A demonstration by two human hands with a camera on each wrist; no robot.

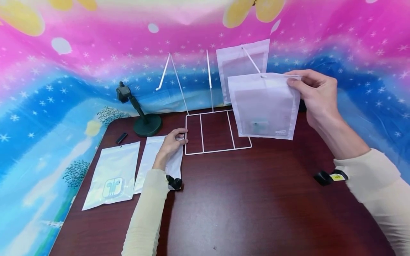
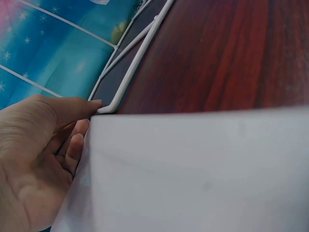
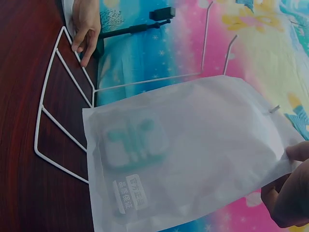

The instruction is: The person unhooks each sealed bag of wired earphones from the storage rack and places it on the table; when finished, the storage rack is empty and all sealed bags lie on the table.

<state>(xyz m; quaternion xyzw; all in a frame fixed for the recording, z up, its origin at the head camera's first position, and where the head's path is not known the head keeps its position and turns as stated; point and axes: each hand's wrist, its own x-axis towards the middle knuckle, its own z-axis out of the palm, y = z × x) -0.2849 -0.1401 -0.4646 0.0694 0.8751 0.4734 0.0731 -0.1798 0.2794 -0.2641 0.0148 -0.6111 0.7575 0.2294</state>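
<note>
My right hand pinches the top corner of a white flat pouch. The tip of a rack hook pokes through the hole near the pouch's top edge. Through the frosted side in the right wrist view, a boxed pair of earphones shows faintly. Farther back along that hook, a second pouch hangs. Low at the left, my left hand holds the side wire of the white wire rack between thumb and fingers. Its forearm partly covers a pouch lying flat on the table.
An earphone pouch lies printed side up at the table's left. Behind it are a small black object and a black stand holding a device. Two other rack hooks, left and middle, carry no pouch. Patterned cloth surrounds the table.
</note>
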